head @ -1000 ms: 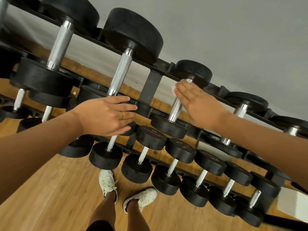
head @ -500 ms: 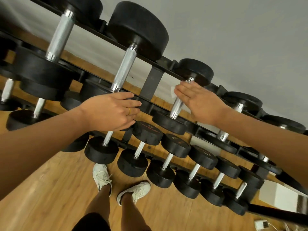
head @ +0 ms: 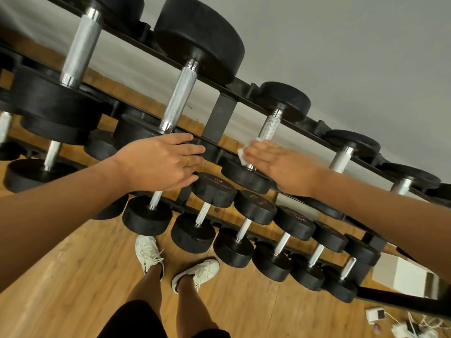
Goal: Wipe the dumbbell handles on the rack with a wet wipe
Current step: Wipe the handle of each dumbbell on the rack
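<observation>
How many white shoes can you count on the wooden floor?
2. The left shoe points toward the rack; the right shoe stands beside it, angled to the right. None seem hidden.

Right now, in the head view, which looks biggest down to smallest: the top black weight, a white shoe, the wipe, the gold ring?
1. top black weight, nearer the camera than the shoes
2. white shoe; the other shoe looks alike
3. wipe, mostly hidden under the right hand
4. gold ring

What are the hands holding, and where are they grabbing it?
The right hand grips a white wet wipe round the lower end of a dumbbell handle. The left hand just rests on the rack.
</observation>
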`<state>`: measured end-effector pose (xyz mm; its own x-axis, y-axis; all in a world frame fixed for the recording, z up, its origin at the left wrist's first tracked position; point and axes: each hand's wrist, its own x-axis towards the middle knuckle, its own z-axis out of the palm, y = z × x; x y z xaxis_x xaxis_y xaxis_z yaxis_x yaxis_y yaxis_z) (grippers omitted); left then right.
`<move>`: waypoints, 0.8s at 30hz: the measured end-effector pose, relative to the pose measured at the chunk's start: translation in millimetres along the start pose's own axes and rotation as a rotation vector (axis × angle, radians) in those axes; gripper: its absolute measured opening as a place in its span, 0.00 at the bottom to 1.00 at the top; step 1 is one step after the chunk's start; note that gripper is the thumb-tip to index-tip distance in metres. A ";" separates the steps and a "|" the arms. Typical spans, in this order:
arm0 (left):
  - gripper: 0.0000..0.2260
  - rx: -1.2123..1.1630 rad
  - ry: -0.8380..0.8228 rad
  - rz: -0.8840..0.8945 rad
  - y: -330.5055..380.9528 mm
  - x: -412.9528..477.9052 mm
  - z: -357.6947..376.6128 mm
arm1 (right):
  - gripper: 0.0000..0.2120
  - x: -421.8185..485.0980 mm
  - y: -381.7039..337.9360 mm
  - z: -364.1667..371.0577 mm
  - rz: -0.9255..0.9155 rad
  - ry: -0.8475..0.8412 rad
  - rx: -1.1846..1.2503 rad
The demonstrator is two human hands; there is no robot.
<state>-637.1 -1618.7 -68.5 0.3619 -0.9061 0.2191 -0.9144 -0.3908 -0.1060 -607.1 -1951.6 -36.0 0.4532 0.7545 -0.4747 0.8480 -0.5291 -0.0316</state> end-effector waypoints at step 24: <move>0.24 0.025 0.009 -0.012 -0.4 -0.7 4.1 | 0.40 -1.4 2.8 -11.6 0.012 -0.084 -0.075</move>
<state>-636.3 -1618.6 -72.6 0.3711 -0.8998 0.2294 -0.9051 -0.4057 -0.1271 -602.1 -1949.7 -25.3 0.4414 0.7116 -0.5466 0.8622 -0.5051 0.0387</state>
